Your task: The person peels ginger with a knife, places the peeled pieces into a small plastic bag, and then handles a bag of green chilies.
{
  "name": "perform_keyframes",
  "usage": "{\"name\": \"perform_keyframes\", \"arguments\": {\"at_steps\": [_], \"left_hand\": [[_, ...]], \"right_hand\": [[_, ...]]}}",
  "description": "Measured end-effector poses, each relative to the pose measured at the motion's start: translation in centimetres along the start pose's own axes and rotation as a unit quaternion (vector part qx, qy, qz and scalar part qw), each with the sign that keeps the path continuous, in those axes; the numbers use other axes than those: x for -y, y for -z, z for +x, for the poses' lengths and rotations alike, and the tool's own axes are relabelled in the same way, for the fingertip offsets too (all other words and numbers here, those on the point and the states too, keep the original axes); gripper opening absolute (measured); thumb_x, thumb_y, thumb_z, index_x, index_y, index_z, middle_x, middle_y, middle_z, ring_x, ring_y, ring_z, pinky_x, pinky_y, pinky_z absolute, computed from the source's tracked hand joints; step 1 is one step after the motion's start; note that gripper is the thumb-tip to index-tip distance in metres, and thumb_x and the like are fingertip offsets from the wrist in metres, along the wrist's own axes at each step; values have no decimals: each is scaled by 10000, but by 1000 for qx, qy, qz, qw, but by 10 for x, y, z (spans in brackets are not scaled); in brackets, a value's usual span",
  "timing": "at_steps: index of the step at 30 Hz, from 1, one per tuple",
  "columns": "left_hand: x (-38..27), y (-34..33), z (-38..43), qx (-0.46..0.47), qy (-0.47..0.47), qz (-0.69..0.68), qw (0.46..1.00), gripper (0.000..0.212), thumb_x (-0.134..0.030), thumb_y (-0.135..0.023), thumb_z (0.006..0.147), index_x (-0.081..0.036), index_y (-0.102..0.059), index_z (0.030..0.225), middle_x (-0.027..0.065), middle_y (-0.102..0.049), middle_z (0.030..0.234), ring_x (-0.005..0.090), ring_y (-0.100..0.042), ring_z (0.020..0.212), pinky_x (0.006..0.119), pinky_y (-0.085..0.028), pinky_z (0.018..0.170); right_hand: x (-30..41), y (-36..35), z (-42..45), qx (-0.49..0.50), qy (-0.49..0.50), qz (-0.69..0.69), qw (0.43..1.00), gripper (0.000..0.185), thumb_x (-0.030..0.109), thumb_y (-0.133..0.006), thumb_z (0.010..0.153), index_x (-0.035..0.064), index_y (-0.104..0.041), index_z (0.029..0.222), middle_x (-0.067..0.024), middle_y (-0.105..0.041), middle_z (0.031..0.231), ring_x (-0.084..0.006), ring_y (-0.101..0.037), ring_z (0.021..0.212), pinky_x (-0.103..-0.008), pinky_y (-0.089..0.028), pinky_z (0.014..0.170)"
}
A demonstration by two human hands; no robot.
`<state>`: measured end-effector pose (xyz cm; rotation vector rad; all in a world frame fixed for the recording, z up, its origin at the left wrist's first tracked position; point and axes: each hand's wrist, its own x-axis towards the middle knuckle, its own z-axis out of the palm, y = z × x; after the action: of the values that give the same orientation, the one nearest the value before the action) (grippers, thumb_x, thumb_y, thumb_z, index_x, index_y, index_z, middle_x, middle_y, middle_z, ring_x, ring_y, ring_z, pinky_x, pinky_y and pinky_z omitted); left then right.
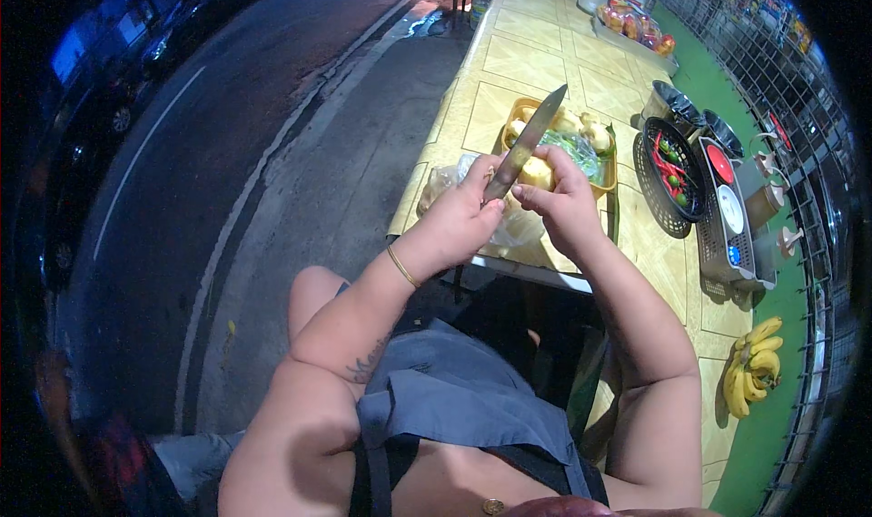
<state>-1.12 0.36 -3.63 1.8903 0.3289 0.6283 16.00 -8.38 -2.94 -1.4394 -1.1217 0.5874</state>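
My left hand [470, 207] grips the handle of a kitchen knife [535, 129], its broad blade pointing up and away from me. Between the fingers and thumb of my right hand [569, 193] is a pale yellow piece of vegetable [537, 173], close beside the blade; its exact kind is unclear. Just beyond both hands stands a yellow-brown basket [612, 170]. It contains several pale, knobbly vegetable pieces [595, 136] and a clear plastic bag [572, 146] with something green inside. Another clear plastic bag [439, 187] rests on the table by my left hand, its contents partly hidden.
On the yellow tiled-pattern table [524, 57], a black basket [691, 204] holds red chillies and small green citrus fruits. Beside it are a grey caddy [715, 251] and pump dispensers [766, 200]. Bananas [749, 370] lie near the wire grille [814, 313]. Left is a road [170, 156].
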Motion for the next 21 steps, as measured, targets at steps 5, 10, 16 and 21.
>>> {"name": "perform_keyframes", "arguments": {"at_steps": [5,10,16,21], "left_hand": [[-21,6,-8,26,96,-130,986,474,-70,-520,986,-90,-352,1430,14,-565,839,79,-535,663,244,-459,563],[-27,1,-7,4,90,-99,991,524,-64,-509,990,-110,-320,1477,7,-562,834,55,-487,588,233,-403,465],[-8,-6,-3,-3,13,-37,999,559,-46,-504,984,-106,-298,1500,50,-597,982,89,-549,708,266,-479,617],[2,-6,1,-30,-46,66,996,559,-42,-493,970,-94,-309,1495,124,-650,1056,231,-652,836,377,-526,747]], "right_hand": [[9,0,-2,37,-70,119,990,436,41,-728,758,11,-593,1171,-75,-622,955,-156,-613,829,-290,-507,736],[9,3,-1,18,-49,137,989,420,25,-711,765,13,-581,1164,-57,-625,932,-123,-604,761,-262,-499,665],[0,3,1,-17,-5,47,999,404,70,-718,735,-6,-595,1112,-104,-617,976,-202,-616,891,-329,-505,799],[8,0,-1,-58,110,-154,980,416,120,-699,702,-27,-596,1077,-210,-609,1027,-378,-600,1006,-423,-476,905]]}}
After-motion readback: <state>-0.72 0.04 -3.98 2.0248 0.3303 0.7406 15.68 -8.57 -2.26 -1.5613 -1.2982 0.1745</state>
